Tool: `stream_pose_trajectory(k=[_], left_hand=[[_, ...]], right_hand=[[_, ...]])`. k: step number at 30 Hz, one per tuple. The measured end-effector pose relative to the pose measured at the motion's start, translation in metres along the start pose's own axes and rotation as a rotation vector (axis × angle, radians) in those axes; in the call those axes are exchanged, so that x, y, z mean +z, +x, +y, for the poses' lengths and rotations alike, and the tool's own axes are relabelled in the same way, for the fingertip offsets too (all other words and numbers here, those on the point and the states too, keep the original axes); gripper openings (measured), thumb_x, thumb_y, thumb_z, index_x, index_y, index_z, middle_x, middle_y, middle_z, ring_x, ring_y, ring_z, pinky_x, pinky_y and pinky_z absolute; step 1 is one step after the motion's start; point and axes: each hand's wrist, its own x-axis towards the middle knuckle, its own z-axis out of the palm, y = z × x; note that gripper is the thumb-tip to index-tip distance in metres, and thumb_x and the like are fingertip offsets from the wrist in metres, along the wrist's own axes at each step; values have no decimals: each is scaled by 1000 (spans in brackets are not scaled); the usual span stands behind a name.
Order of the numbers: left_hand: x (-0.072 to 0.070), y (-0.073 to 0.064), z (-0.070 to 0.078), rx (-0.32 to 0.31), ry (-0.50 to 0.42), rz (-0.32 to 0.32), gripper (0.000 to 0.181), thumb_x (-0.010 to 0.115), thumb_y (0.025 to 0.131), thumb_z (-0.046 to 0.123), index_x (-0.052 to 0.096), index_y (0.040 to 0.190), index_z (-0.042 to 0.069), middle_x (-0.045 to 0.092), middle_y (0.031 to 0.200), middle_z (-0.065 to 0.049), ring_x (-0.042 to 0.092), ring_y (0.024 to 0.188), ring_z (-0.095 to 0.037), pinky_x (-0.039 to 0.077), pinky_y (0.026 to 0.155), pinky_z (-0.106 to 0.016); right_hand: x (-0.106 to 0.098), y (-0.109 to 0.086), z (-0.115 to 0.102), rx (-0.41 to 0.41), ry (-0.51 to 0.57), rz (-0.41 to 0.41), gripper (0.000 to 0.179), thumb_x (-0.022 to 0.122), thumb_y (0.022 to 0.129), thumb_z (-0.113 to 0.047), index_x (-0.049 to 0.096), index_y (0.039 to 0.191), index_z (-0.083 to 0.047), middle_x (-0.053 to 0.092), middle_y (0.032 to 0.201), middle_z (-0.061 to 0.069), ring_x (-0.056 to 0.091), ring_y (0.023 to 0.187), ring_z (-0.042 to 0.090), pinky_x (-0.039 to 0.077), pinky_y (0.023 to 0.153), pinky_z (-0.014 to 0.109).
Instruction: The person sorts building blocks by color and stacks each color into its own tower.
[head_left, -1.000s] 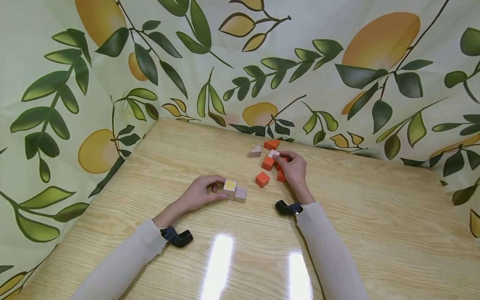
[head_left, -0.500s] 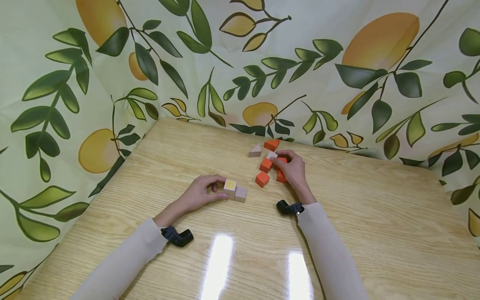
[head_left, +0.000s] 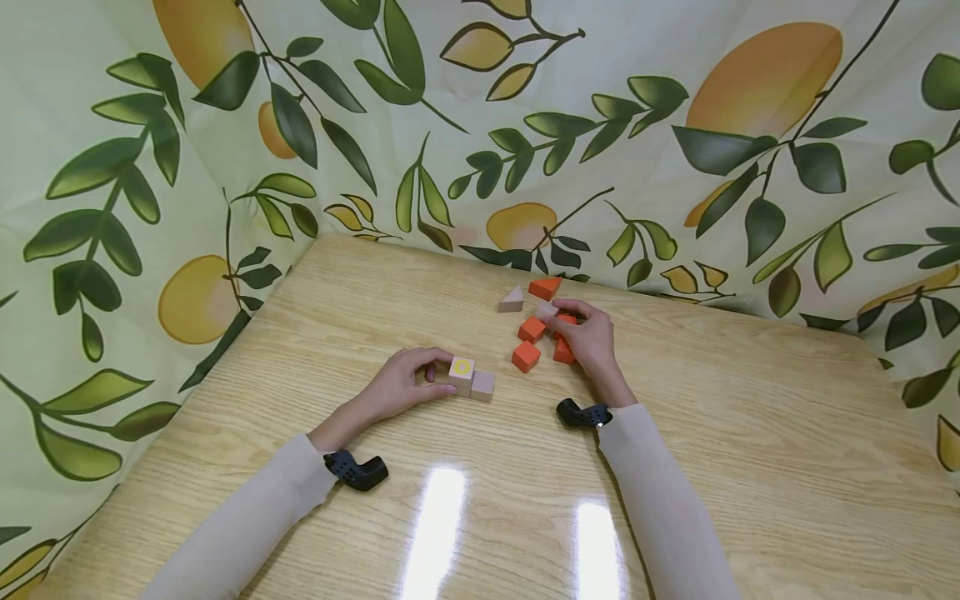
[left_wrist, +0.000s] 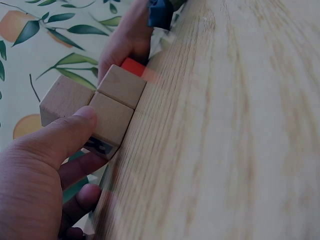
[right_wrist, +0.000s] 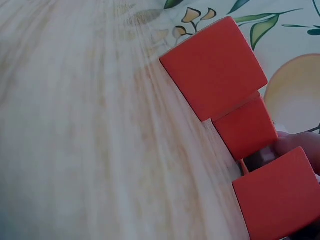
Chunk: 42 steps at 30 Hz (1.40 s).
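Note:
In the head view my left hand (head_left: pixel 397 385) holds a small stack of pale wooden cubes, thumb on the near side. The upper cube (head_left: pixel 462 369) bears a yellow ring on top. A third pale cube (head_left: pixel 483 386) sits on the table against the stack's right side. In the left wrist view my thumb presses the stacked cubes (left_wrist: pixel 67 102); a dark printed mark shows on a lower one. Farther back, my right hand (head_left: pixel 588 337) pinches a pale block (head_left: pixel 546 311) between thumb and forefinger, partly hidden. Just in front of that block lies a red cube (head_left: pixel 532 329).
Another red cube (head_left: pixel 526 356) lies nearer. Red blocks (head_left: pixel 565 351) sit under and beside my right hand. Behind are a pale triangular block (head_left: pixel 512 300) and a red triangular block (head_left: pixel 544 288). A leaf-and-fruit patterned cloth (head_left: pixel 420 175) rises at the table's back and left edges.
My right hand has shifted the pale block slightly, and the red cube in front of it has moved a little left and nearer. My left hand and its cubes stay in place.

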Motion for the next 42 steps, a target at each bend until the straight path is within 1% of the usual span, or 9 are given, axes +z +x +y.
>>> stream_pose_trajectory(k=[3, 7, 15, 22, 23, 27, 30, 37, 42], left_hand=[[0, 0, 0, -2, 3, 0, 39, 79, 80, 29, 67, 114, 14, 56, 78, 7, 49, 72, -13, 33, 72, -34], [0, 1, 0, 1, 2, 1, 38, 78, 80, 29, 67, 114, 14, 55, 77, 7, 48, 71, -14, 33, 70, -33], [-1, 1, 1, -5, -9, -5, 39, 78, 80, 31, 67, 114, 15, 55, 77, 6, 48, 72, -14, 34, 69, -33], [0, 0, 1, -11, -5, 3, 39, 79, 80, 29, 67, 114, 14, 56, 78, 6, 49, 73, -15, 34, 71, -34], [0, 0, 1, -10, -9, 3, 39, 79, 80, 28, 67, 114, 14, 56, 79, 5, 49, 73, -15, 34, 71, -34], [0, 0, 2, -3, -23, 2, 38, 79, 80, 28, 67, 114, 14, 57, 80, 4, 49, 73, -15, 35, 70, -34], [-1, -1, 3, 0, -24, 4, 38, 78, 80, 29, 67, 114, 14, 57, 80, 5, 49, 73, -14, 35, 69, -33], [-1, -1, 2, 3, -26, 3, 39, 79, 80, 28, 67, 115, 13, 57, 80, 5, 49, 73, -14, 36, 67, -32], [0, -1, 1, -8, -23, 1, 40, 78, 80, 28, 67, 115, 13, 57, 80, 5, 49, 73, -15, 35, 70, -33]], right_hand=[[0, 0, 0, 5, 17, 20, 39, 80, 79, -25, 70, 113, -9, 62, 115, 7, 51, 108, 20, 39, 93, 33], [-1, -1, 0, 5, 37, 40, 39, 80, 79, -25, 69, 114, -10, 63, 110, 6, 52, 103, 18, 40, 86, 29], [-3, -4, -2, -54, 40, 72, 41, 79, 80, -30, 69, 114, -11, 63, 101, 6, 55, 93, 18, 45, 72, 21], [-5, -7, -8, -154, 57, 118, 40, 79, 81, -28, 69, 115, -10, 64, 104, 6, 56, 93, 17, 42, 80, 24], [-5, -8, -9, -166, 63, 115, 40, 79, 81, -27, 69, 115, -10, 64, 105, 7, 56, 93, 18, 43, 81, 24], [-4, -18, -14, -152, 103, 65, 40, 79, 81, -28, 69, 116, -12, 62, 108, 4, 58, 90, 20, 48, 74, 22], [-2, -26, -17, -162, 125, 31, 39, 79, 80, -28, 69, 115, -13, 60, 109, 4, 58, 91, 21, 49, 72, 21], [6, -41, -24, -240, 122, -24, 37, 78, 81, -24, 68, 115, -10, 60, 109, 5, 58, 89, 21, 48, 73, 21], [11, -50, -22, -287, 123, -68, 34, 78, 81, -20, 69, 112, -10, 60, 104, 7, 57, 87, 21, 49, 76, 25]])
